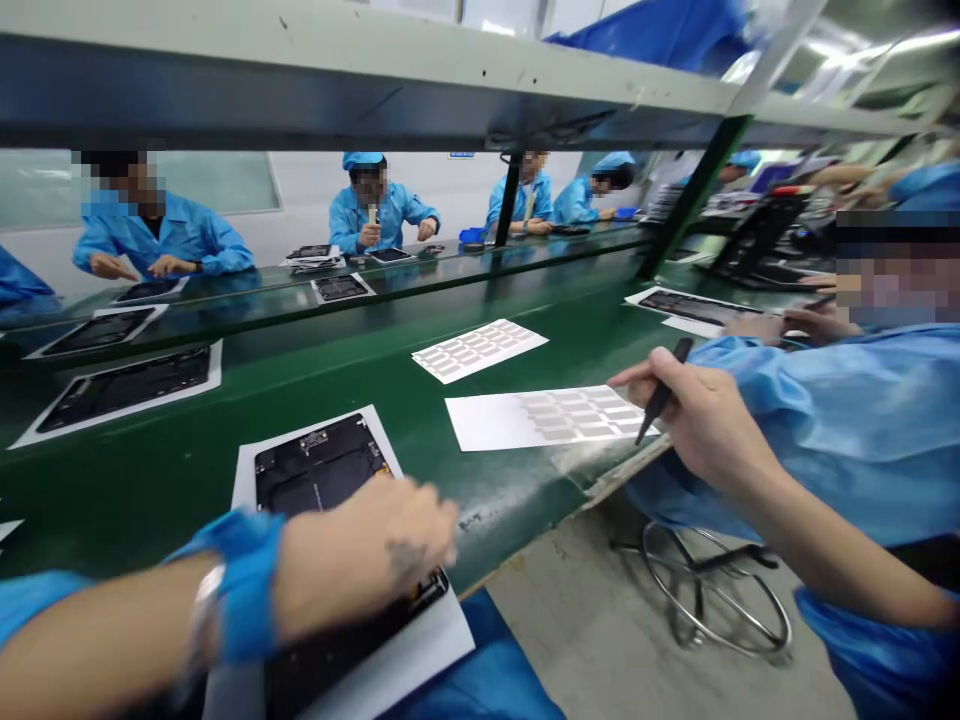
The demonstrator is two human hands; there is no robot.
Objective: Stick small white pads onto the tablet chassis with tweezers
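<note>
Right then, at four o'clock the right hand has its fingers closed firmly around a pair of black tweezers, tips angled down over the right end of a white sheet of small grey labels! Over at seven o'clock, the left hand is a blur above a black tablet back lying on white paper, and I can't tell whether those fingers are gripping anything. A second label sheet sits at twelve o'clock on the green conveyor belt, with more tablets on paper lined up at nine o'clock. At two o'clock, a co-worker's hand is right at the edge of another tablet. Across the way, co-workers in blue coats sit at a second belt, and a grey shelf crosses overhead. Down at five o'clock, there's the round metal foot ring of a stool on the floor!
</note>
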